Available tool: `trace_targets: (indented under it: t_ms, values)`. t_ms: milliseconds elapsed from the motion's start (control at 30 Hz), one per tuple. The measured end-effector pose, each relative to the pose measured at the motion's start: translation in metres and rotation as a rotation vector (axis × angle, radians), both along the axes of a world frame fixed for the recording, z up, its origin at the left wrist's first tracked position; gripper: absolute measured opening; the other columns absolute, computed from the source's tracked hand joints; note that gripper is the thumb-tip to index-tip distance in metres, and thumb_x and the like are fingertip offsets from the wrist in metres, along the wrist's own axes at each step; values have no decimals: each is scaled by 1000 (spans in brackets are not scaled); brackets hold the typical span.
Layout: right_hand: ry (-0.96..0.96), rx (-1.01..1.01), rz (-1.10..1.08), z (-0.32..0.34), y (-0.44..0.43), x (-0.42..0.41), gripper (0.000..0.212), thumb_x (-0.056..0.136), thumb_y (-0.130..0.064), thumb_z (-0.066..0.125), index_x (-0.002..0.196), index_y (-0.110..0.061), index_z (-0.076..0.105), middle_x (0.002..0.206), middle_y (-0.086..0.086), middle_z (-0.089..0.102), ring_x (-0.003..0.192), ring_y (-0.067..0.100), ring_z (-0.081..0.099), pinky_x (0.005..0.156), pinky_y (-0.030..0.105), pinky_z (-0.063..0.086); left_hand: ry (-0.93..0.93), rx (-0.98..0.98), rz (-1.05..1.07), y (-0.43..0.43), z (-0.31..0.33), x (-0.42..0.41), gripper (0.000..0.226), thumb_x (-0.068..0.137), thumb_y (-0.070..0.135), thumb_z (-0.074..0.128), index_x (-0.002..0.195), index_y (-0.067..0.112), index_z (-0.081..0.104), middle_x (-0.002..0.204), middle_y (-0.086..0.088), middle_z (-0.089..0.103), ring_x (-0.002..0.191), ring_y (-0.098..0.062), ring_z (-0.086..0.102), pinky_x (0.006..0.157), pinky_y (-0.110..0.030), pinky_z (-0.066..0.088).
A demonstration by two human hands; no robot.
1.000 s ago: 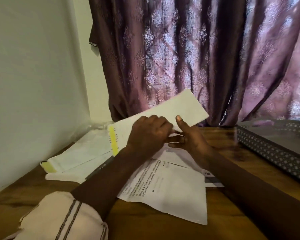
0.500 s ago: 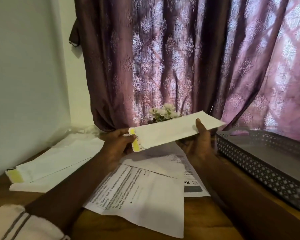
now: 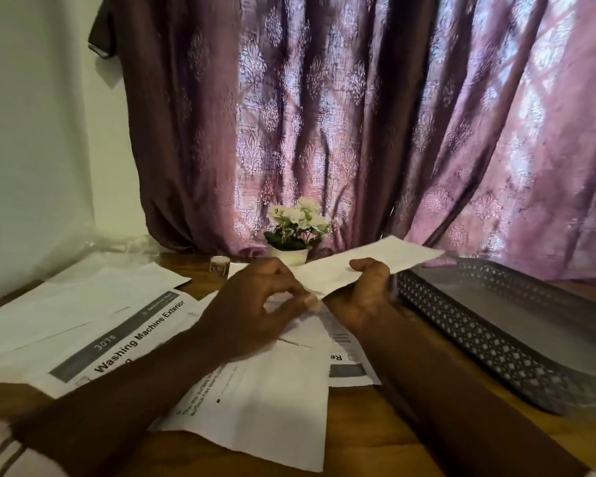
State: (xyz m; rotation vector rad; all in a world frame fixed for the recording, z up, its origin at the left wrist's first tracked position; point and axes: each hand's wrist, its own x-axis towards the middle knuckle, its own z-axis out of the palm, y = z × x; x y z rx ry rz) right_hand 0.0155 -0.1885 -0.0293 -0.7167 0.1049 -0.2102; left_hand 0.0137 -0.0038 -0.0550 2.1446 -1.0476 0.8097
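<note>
A long white envelope point(image 3: 375, 261) is held above the wooden table point(image 3: 358, 428), pointing toward a grey perforated tray point(image 3: 496, 332) on the right. My right hand point(image 3: 365, 297) grips it from below, thumb on top. My left hand point(image 3: 255, 308) pinches its near left end with curled fingers. The envelope's yellow strip end is hidden behind my left hand.
Printed sheets point(image 3: 262, 397) lie under my hands; one titled "Washing Machine Exterior" point(image 3: 131, 342) and more envelopes point(image 3: 83, 297) lie at the left. A small white pot of white flowers point(image 3: 295, 232) and a small white cap point(image 3: 219, 261) stand at the back by the purple curtain point(image 3: 358, 115).
The envelope has moved right, toward the tray. My left hand has slid from its yellow end toward the middle, close to my right hand. The camera has tilted up.
</note>
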Motion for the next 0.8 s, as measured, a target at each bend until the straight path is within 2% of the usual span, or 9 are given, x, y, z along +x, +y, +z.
trace_targets:
  t_ms: [133,233,300,400,467,533,633,700,800]
  values:
    - [43,63,-11,4,-11,4,79,57,-13,52,135,2,50,133,32,60,120,53,57,101,67,45,-236,190,15,-2,-5,-1,55,90,62,65,134,29,64,129,8,65,117,-10,57,96,-27,49]
    - [32,9,46,-1,-7,-1,54,63,-10,44,112,8,56,123,31,62,104,46,61,106,62,45,-360,106,70,-9,-8,-1,62,89,41,74,145,20,56,138,-4,60,125,-20,56,102,-34,50]
    - [48,-20,96,-3,-1,-5,49,67,-9,42,111,7,56,117,30,61,98,46,62,96,58,51,-357,53,70,-11,-5,-1,68,87,38,77,147,15,54,143,-6,56,131,-22,54,107,-36,50]
    - [67,-53,215,-6,7,-10,51,72,-10,41,116,8,57,115,30,63,110,48,61,83,51,52,-412,0,123,-8,-1,-4,63,86,41,77,139,11,59,138,-9,59,126,-24,56,103,-37,52]
    - [78,-81,302,-10,12,-12,57,70,-12,41,120,9,57,127,31,61,126,50,56,92,51,51,-461,-50,169,-5,3,-6,52,85,33,77,130,10,65,128,-10,64,117,-27,60,96,-40,53]
    - [78,-111,362,-12,17,-14,53,79,-18,38,121,8,59,135,31,58,133,48,51,109,57,44,-504,-84,171,0,8,-4,35,86,19,76,118,8,71,115,-11,66,105,-29,63,85,-43,53]
    - [85,-133,326,-10,16,-12,52,76,-22,39,113,8,60,131,29,62,116,47,61,110,58,42,-499,-78,135,6,11,-2,21,86,6,80,107,5,75,100,-9,67,92,-26,64,78,-34,53]
    - [79,-112,276,-9,9,-12,58,69,-19,40,117,9,57,136,31,60,117,49,62,106,57,45,-491,-47,129,9,13,-1,17,88,5,79,104,7,74,94,-6,67,86,-24,64,76,-27,49]
    - [79,-105,209,-7,3,-14,60,67,-17,43,120,7,56,138,33,58,115,49,61,102,59,47,-564,38,86,11,14,-1,11,88,4,75,96,10,73,92,-5,67,84,-24,64,68,-36,55]
